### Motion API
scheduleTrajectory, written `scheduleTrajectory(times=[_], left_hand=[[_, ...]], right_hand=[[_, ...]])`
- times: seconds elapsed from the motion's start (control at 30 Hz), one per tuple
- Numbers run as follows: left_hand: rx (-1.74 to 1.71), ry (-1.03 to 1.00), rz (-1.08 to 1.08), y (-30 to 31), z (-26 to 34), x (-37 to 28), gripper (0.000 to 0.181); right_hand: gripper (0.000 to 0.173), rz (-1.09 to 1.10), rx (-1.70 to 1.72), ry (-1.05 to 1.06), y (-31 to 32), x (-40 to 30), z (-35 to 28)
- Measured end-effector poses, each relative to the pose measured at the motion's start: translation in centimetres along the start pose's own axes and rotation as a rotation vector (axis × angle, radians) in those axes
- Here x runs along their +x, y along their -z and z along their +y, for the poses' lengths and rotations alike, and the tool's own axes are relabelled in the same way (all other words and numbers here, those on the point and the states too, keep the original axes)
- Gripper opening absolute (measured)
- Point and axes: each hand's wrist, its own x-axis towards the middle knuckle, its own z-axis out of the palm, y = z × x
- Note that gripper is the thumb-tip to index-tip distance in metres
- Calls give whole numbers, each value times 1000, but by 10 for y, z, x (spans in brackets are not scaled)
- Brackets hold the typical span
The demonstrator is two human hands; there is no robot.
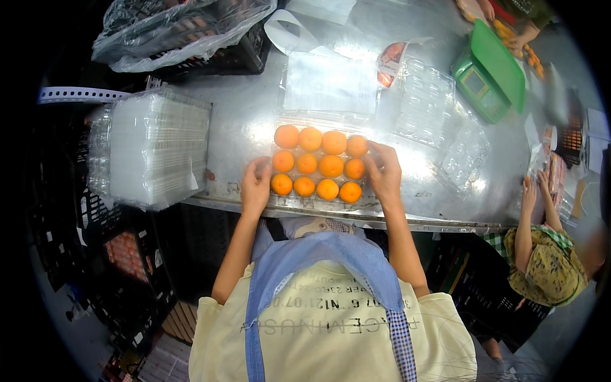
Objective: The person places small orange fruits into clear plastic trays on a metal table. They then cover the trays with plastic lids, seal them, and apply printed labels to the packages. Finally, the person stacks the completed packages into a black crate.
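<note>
In front of me on the metal table lies a clear plastic tray (317, 177) with several small orange citrus fruits (306, 163) in three rows, one fruit per hollow. My left hand (256, 184) grips its left edge, thumb and fingers curled at the rim. On the opposite side, my right hand (385, 173) holds the tray's right edge, its fingertips close to the upper right fruit. Just beyond the tray lies a flat stack of clear plastic sheets or lids (329, 88).
A tall stack of clear packaging (157, 148) stands left, below a plastic-lined black crate (243, 55). Empty clear trays (425, 102) and a green scale (482, 90) lie right. Another person's hands (529, 193) work at the table's right; others' hands (518, 43) handle fruit at the far side.
</note>
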Motion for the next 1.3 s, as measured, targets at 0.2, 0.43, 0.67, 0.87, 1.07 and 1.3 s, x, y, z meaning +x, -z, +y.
scheduleTrajectory(times=[0.2,0.43,0.67,0.87,1.07,1.3], left_hand=[[-154,16,-110,-2,-6,2,24],[-264,2,-111,-3,-15,3,22],[-257,6,-140,-2,-4,2,19],[-261,-19,-124,-1,-6,3,20],[-308,-30,-131,-1,-10,2,20],[-344,-42,-146,0,-12,4,20]], right_hand=[[30,-27,-87,46,-2,4,0],[32,-61,-107,86,1,6,1],[44,-28,-256,171,5,10,-17],[41,-86,-238,113,8,18,-17],[40,-183,-269,295,17,28,-13],[38,-238,-161,135,18,25,-16]])
